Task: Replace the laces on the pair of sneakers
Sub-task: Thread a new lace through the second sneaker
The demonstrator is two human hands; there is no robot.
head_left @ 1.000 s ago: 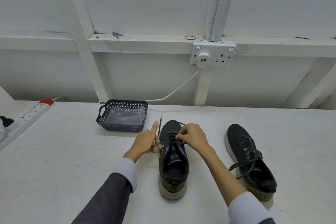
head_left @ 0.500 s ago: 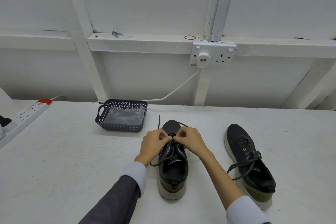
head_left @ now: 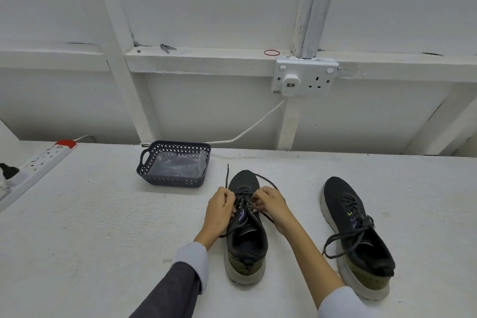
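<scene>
Now we work on the white surface (head_left: 90, 227), where the near sneaker (head_left: 245, 230) stands toe away from us, its long axis running straight out between our forearms, the second sneaker (head_left: 357, 237) well apart to its right with its lace loose, and a dark basket (head_left: 175, 162) beyond to the left. Our left hand (head_left: 219, 205) and right hand (head_left: 271, 202) meet over the eyelet rows, each grip pinched closed on the dark lace (head_left: 244, 200), equally near it. One free end (head_left: 227, 175) trails up past the toe, so we judge the next pull runs crosswise to the shoe.
</scene>
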